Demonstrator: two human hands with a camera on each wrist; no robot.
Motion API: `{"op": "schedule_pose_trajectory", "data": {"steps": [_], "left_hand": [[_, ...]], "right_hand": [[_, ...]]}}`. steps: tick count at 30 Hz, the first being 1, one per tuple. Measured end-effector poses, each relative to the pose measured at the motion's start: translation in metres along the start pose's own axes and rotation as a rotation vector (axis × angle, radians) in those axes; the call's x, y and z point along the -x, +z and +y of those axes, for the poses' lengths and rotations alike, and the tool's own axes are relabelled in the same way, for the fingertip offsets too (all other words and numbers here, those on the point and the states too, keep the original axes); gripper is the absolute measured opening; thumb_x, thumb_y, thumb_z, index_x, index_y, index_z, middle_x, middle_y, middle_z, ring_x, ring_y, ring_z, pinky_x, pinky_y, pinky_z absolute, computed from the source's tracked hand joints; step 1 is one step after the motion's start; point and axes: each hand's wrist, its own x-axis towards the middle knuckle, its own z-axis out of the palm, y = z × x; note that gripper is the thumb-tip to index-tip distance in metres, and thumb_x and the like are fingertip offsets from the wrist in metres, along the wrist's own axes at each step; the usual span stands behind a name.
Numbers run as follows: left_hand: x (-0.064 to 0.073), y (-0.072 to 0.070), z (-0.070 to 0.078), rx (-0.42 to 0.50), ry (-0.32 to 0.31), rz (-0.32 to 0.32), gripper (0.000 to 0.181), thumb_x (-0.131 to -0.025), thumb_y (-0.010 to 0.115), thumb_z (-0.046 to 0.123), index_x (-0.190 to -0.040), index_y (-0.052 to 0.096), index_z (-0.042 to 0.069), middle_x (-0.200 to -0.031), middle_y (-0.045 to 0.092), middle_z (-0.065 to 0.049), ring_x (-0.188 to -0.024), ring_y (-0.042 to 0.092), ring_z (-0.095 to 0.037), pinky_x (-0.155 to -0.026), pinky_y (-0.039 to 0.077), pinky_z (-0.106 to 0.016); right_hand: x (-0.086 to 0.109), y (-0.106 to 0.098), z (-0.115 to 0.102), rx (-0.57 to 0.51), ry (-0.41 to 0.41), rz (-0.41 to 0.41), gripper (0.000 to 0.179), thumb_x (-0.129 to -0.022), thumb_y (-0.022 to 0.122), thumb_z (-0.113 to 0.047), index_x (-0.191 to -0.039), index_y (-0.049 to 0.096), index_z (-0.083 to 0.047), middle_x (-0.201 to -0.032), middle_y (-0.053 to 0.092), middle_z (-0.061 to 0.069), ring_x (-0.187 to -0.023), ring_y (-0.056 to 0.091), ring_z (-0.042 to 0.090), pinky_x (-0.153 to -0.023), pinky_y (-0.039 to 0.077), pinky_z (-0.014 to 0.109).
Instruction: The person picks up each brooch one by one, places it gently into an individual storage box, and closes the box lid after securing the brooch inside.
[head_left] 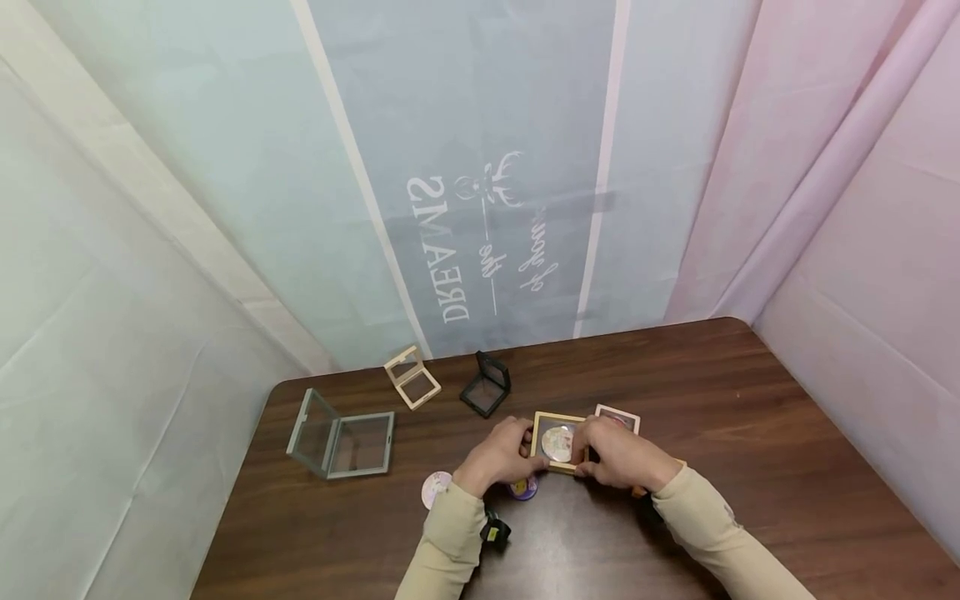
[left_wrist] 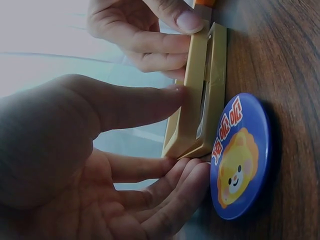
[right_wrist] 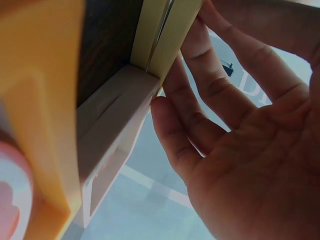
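Note:
A square yellow hinged display frame (head_left: 559, 416) with a round badge (head_left: 557, 444) behind its clear film lies on the table between both hands. My left hand (head_left: 492, 454) grips its left side, thumb on the near edge and fingertips at the corner. From the right, my right hand (head_left: 626, 454) pinches the frame, its thumb at the near edge. In the left wrist view, the two halves of the yellow frame (left_wrist: 192, 107) show a narrow gap along the edge. Right beside the left fingertips sits a blue-rimmed lion badge (left_wrist: 242, 160).
A white frame (right_wrist: 120, 102) and an orange frame (right_wrist: 52, 115) holding a badge stand by the right hand. A pale badge (head_left: 433, 489) lies left of the left hand. Farther left, a grey-green frame (head_left: 360, 474), a cream frame (head_left: 418, 388) and a black frame (head_left: 486, 393) stand unfolded.

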Motion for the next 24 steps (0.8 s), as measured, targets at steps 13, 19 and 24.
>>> {"op": "schedule_pose_trajectory", "data": {"steps": [13, 19, 24], "left_hand": [[0.0007, 0.0005, 0.0014, 0.023, -0.036, -0.004, 0.047, -0.094, 0.085, 0.028, -0.131, 0.065, 0.007, -0.107, 0.058, -0.001, -0.084, 0.052, -0.008, -0.077, 0.049, -0.028], [-0.0004, 0.0021, 0.0014, 0.034, -0.05, 0.001, 0.049, -0.094, 0.086, 0.028, -0.133, 0.064, 0.007, -0.109, 0.059, -0.001, -0.084, 0.053, -0.008, -0.076, 0.05, -0.027], [0.0008, 0.0046, 0.0018, 0.031, -0.039, 0.022, 0.048, -0.093, 0.086, 0.025, -0.132, 0.065, 0.006, -0.108, 0.059, -0.002, -0.083, 0.052, -0.008, -0.074, 0.049, -0.027]], "right_hand": [[0.0004, -0.0011, -0.0005, -0.011, -0.016, -0.003, 0.019, -0.083, 0.09, -0.004, -0.079, 0.079, -0.019, -0.085, 0.073, -0.009, -0.077, 0.063, 0.004, -0.07, 0.054, 0.026], [0.0004, 0.0014, 0.002, 0.002, -0.019, -0.003, 0.019, -0.082, 0.09, -0.004, -0.08, 0.08, -0.019, -0.085, 0.073, -0.009, -0.08, 0.064, 0.005, -0.073, 0.055, 0.027], [0.0012, 0.0048, 0.0012, -0.003, 0.006, 0.006, 0.02, -0.082, 0.091, -0.006, -0.078, 0.079, -0.021, -0.084, 0.072, -0.011, -0.08, 0.063, 0.005, -0.072, 0.053, 0.026]]}}
